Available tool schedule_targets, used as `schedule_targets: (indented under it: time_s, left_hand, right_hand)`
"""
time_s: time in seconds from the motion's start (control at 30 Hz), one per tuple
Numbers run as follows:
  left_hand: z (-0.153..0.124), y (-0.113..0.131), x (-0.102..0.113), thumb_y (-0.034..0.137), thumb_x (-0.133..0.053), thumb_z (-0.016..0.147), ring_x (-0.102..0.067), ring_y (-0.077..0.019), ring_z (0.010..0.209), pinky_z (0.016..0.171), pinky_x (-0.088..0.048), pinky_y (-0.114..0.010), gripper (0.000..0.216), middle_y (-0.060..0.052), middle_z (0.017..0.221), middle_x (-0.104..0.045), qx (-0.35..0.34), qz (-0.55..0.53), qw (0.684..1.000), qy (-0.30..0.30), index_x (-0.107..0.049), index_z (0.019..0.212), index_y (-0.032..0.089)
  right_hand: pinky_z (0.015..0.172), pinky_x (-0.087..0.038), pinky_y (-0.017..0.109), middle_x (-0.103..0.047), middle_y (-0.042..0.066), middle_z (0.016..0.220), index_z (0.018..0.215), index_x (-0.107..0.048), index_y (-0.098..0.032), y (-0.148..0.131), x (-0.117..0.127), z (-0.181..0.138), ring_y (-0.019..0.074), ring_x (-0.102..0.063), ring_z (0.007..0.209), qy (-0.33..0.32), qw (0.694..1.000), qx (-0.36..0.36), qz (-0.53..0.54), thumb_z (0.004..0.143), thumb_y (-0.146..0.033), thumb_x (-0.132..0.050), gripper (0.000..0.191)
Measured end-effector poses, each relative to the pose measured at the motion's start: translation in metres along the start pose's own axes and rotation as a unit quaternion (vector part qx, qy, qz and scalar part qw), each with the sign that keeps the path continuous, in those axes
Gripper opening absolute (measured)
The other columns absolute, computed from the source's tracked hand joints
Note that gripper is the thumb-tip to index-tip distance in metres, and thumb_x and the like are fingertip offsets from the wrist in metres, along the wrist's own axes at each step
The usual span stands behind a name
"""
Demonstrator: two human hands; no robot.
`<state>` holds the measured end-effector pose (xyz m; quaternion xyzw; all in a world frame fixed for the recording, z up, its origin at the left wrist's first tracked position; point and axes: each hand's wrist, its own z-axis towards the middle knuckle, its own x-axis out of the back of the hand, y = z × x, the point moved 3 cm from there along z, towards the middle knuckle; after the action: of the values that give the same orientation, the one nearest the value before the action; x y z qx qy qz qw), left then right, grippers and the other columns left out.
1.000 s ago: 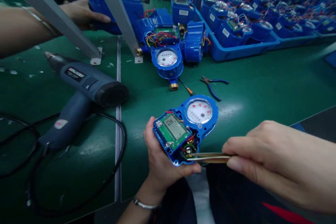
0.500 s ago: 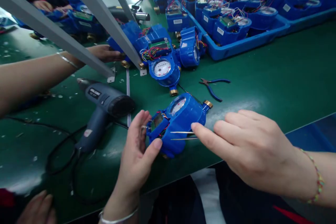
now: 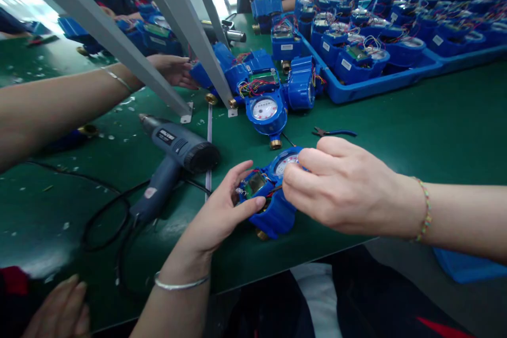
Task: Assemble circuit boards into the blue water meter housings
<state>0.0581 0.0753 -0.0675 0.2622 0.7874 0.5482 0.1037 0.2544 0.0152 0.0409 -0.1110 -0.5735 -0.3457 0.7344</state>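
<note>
- A blue water meter is seen near the front edge of the green table, with its circuit board exposed.
- The meter is gripped at its 9 o'clock side by the left hand, thumb and fingers closed on the housing.
- Its 3 o'clock side is covered by the right hand, fingers pinched together; whether anything is held between them cannot be told.
- A heat gun is laid at 9 o'clock of the meter.
- Blue-handled pliers are seen at 1 o'clock.
- A second meter is placed at 12 o'clock.
- A co-worker's hand is seen at 10 o'clock.

Heat gun lies left of the held meter, pliers behind.
</note>
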Motion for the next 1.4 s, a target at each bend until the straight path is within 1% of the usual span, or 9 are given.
schedule_targets:
  time_s: [0.2, 0.4, 0.57, 0.8, 0.93, 1.1, 1.2, 1.3, 1.4]
  left_hand:
    - [0.001, -0.01, -0.001, 0.045, -0.082, 0.067, -0.052, -0.0346, 0.129, 0.106, -0.045, -0.05, 0.088, -0.016, 0.141, -0.052, -0.045, -0.02, 0.998, 0.05, -0.04, 0.14, 0.023]
    - [0.0, -0.025, -0.004, 0.045, -0.083, 0.066, -0.059, -0.0332, 0.12, 0.103, -0.047, -0.053, 0.093, -0.016, 0.134, -0.058, -0.087, -0.041, 0.991, 0.096, -0.033, 0.142, 0.023]
    - [0.0, -0.029, -0.007, 0.042, -0.085, 0.065, -0.063, -0.0299, 0.112, 0.1, -0.05, -0.05, 0.092, -0.013, 0.129, -0.06, -0.105, -0.07, 0.985, 0.114, -0.033, 0.138, 0.024]
    - [0.0, -0.032, -0.01, 0.037, -0.085, 0.066, -0.066, -0.028, 0.108, 0.093, -0.056, -0.042, 0.079, -0.009, 0.123, -0.064, -0.13, -0.068, 0.98, 0.136, -0.038, 0.128, 0.024]
    - [-0.002, -0.03, -0.012, 0.036, -0.084, 0.066, -0.066, -0.0293, 0.109, 0.093, -0.056, -0.044, 0.072, -0.008, 0.121, -0.064, -0.135, -0.072, 0.978, 0.143, -0.039, 0.121, 0.025]
    - [-0.003, -0.027, -0.015, 0.037, -0.084, 0.065, -0.067, -0.0305, 0.106, 0.094, -0.056, -0.048, 0.07, -0.008, 0.12, -0.065, -0.136, -0.084, 0.977, 0.142, -0.038, 0.117, 0.026]
    - [-0.002, -0.027, -0.014, 0.037, -0.084, 0.064, -0.067, -0.0311, 0.106, 0.093, -0.056, -0.048, 0.07, -0.008, 0.119, -0.066, -0.128, -0.091, 0.977, 0.145, -0.038, 0.115, 0.026]
    - [-0.001, -0.027, -0.012, 0.039, -0.086, 0.062, -0.063, -0.0324, 0.115, 0.096, -0.055, -0.047, 0.073, -0.01, 0.131, -0.06, -0.114, -0.092, 0.976, 0.158, -0.04, 0.118, 0.026]
    - [-0.002, -0.03, -0.011, 0.042, -0.087, 0.06, -0.059, -0.0343, 0.121, 0.096, -0.056, -0.046, 0.081, -0.012, 0.153, -0.039, -0.106, -0.12, 0.972, 0.175, -0.042, 0.126, 0.026]
  right_hand:
    - [0.06, -0.022, 0.035, -0.049, 0.002, 0.07, 0.073, -0.055, -0.017, 0.006, 0.007, 0.019, 0.0168, -0.04, 0.065, -0.051, 0.997, 0.051, -0.003, 0.096, -0.008, -0.044, 0.028]
    - [0.058, -0.022, 0.036, -0.055, 0.002, 0.073, 0.076, -0.055, -0.016, 0.005, -0.001, 0.026, 0.0155, -0.041, 0.063, -0.087, 0.992, 0.092, 0.007, 0.097, -0.01, -0.043, 0.026]
    - [0.056, -0.022, 0.036, -0.062, 0.003, 0.075, 0.085, -0.06, -0.014, 0.0, -0.006, 0.018, 0.0166, -0.042, 0.06, -0.073, 0.994, 0.083, 0.02, 0.097, -0.013, -0.045, 0.019]
    - [0.053, -0.023, 0.036, -0.053, -0.001, 0.066, 0.082, -0.063, -0.015, -0.006, -0.009, 0.014, 0.016, -0.044, 0.056, -0.056, 0.995, 0.08, -0.003, 0.095, -0.018, -0.052, 0.017]
    - [0.05, -0.021, 0.035, -0.053, -0.002, 0.065, 0.08, -0.064, -0.014, -0.008, -0.007, 0.009, 0.0143, -0.044, 0.054, -0.042, 0.995, 0.085, -0.028, 0.094, -0.02, -0.056, 0.017]
    - [0.049, -0.023, 0.034, -0.061, 0.001, 0.07, 0.086, -0.067, -0.013, -0.012, -0.007, 0.001, 0.0141, -0.044, 0.055, -0.039, 0.994, 0.086, -0.053, 0.094, -0.023, -0.058, 0.016]
    - [0.05, -0.023, 0.034, -0.057, -0.001, 0.068, 0.084, -0.066, -0.014, -0.011, -0.008, 0.003, 0.0143, -0.043, 0.056, -0.031, 0.995, 0.074, -0.055, 0.093, -0.021, -0.058, 0.014]
    - [0.051, -0.022, 0.036, -0.052, -0.002, 0.065, 0.076, -0.061, -0.016, -0.007, -0.007, 0.012, 0.0149, -0.042, 0.058, -0.041, 0.998, 0.05, -0.027, 0.095, -0.018, -0.054, 0.02]
    - [0.053, -0.022, 0.037, -0.05, -0.002, 0.066, 0.068, -0.054, -0.019, -0.001, -0.005, 0.024, 0.0147, -0.039, 0.058, -0.09, 0.995, 0.044, 0.007, 0.096, -0.014, -0.048, 0.029]
